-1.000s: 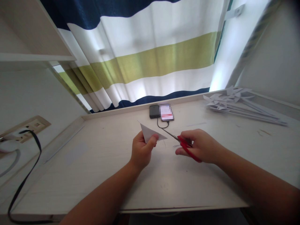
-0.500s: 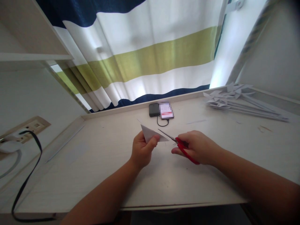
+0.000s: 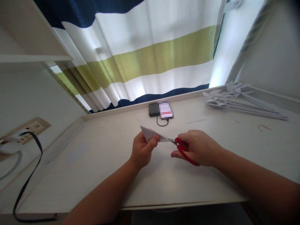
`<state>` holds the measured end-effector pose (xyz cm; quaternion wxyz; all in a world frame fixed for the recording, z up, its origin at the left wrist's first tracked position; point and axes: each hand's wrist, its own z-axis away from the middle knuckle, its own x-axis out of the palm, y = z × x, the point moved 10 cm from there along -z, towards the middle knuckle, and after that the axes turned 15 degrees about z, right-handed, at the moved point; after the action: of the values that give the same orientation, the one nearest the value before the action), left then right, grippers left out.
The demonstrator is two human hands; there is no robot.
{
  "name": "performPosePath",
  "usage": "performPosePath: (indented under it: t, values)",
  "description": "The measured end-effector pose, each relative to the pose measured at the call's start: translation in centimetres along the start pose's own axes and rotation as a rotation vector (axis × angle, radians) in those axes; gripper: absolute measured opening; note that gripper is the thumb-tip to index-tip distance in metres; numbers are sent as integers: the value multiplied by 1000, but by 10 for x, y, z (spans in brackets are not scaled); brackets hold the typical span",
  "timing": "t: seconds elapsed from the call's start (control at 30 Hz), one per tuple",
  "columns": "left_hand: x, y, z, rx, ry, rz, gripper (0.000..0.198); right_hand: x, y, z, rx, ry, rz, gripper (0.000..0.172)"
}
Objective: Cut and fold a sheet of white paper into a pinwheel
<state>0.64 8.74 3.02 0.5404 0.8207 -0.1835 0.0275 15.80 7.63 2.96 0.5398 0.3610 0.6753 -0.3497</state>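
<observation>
My left hand (image 3: 141, 150) is closed round a folded white paper triangle (image 3: 152, 135), pinching it above the middle of the desk. My right hand (image 3: 198, 147) grips red-handled scissors (image 3: 181, 147). Their blades reach left into the right tip of the paper, so most of the metal is hidden behind it. Both hands hover over the pale wooden desk (image 3: 98, 162).
A dark power bank (image 3: 153, 109) with a cable and a small blurred card (image 3: 166, 110) lie at the desk's back edge. A pile of white paper pinwheels on sticks (image 3: 236, 100) lies at the back right. A black cable (image 3: 28, 178) hangs from the wall socket (image 3: 28, 128) at left.
The scissors have moved left and their blades have slid into the tip of the paper. The left hand has stayed in place with the paper.
</observation>
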Motion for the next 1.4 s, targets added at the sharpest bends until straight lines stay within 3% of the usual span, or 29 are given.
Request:
performPosePath:
  t: [0.93, 1.13, 1.4]
  values:
    - [0, 2, -1, 49, -38, -15, 17, -4, -3, 1, -4, 24, 117, 50]
    - [4, 6, -2, 92, -75, -17, 16, -15, -2, 4, -10, 108, 165, 54]
    - [5, 11, -2, 116, -74, -22, 14, -17, 3, 5, 27, 100, 180, 58]
